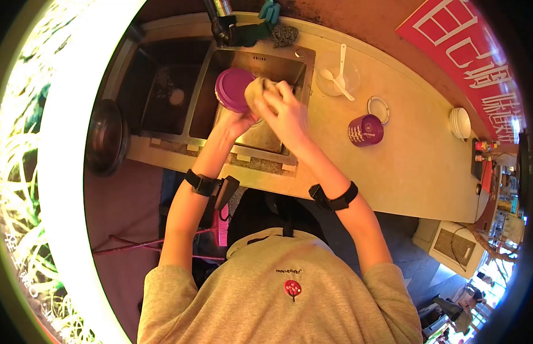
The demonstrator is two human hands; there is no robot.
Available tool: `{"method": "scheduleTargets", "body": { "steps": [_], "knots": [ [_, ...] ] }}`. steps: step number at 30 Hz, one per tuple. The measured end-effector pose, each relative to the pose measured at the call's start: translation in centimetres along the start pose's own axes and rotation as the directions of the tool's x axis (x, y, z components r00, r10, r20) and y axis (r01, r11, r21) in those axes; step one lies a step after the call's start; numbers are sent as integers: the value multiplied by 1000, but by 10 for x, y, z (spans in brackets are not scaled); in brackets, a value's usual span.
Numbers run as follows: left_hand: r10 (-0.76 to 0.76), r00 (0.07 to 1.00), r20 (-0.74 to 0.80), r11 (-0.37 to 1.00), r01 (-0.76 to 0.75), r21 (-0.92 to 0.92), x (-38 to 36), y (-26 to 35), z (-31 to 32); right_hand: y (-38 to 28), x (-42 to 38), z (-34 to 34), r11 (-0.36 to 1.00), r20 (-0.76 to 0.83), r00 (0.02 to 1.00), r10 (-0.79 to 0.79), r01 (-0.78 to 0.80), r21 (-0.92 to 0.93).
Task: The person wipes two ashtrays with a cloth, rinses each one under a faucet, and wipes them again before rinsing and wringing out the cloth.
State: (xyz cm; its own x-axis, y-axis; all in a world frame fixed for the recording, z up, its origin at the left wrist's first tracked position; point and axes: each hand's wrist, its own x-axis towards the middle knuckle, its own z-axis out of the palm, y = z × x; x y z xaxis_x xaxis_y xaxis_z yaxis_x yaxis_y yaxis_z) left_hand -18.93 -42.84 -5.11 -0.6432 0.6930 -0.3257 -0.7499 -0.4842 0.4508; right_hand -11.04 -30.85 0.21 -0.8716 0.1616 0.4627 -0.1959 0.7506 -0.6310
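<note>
Over the right sink basin, my left hand grips a round purple canister from below, its flat end turned up toward me. My right hand is closed on a tan cloth, pressed against the canister's right side. Part of the canister is hidden behind the cloth and my fingers. A second purple canister with pale print lies on the counter to the right, and a pale ring-shaped lid is beside it.
The steel double sink has a black faucet at the back. A steel scrubber sits on the back ledge. On the counter are a clear bowl with white spoons and stacked white bowls. A dark pan stands at left.
</note>
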Motion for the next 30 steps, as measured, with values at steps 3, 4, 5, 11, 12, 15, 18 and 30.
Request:
{"method": "scheduleTargets", "body": {
  "steps": [3, 4, 5, 11, 12, 15, 18, 30],
  "knots": [
    [-88, 996, 25, 995, 87, 52, 0, -8, -6, -5, -1, 4, 993, 43, 997, -67, 63, 99],
    [-93, 996, 8, 994, 93, 50, -2, -11, -2, -3, 3, 4, 996, 105, 993, -46, 38, 81],
    [-82, 996, -35, 993, 85, 87, -1, -12, -6, 1, 8, 6, 998, 93, 995, -42, 37, 54],
    [9, 1000, -19, 997, -7, 81, -12, -8, 14, 16, 11, 8, 998, 31, 1000, -1, 3, -56],
    [30, 1000, -1, 993, -30, 114, -8, -7, 4, 15, 8, 8, 999, 16, 1000, 0, 1, -52],
    [82, 996, -20, 988, -79, 130, -4, -4, -15, 6, -5, 0, 999, 33, 999, -2, 3, -41],
    [94, 994, 50, 958, -105, 268, 0, -1, -16, 4, -18, 1, 989, 5, 990, -144, 144, -10],
    [197, 940, 280, 591, -342, 730, -19, -2, 35, -7, 5, 6, 980, -147, 970, -191, 196, 22]
  ]
}}
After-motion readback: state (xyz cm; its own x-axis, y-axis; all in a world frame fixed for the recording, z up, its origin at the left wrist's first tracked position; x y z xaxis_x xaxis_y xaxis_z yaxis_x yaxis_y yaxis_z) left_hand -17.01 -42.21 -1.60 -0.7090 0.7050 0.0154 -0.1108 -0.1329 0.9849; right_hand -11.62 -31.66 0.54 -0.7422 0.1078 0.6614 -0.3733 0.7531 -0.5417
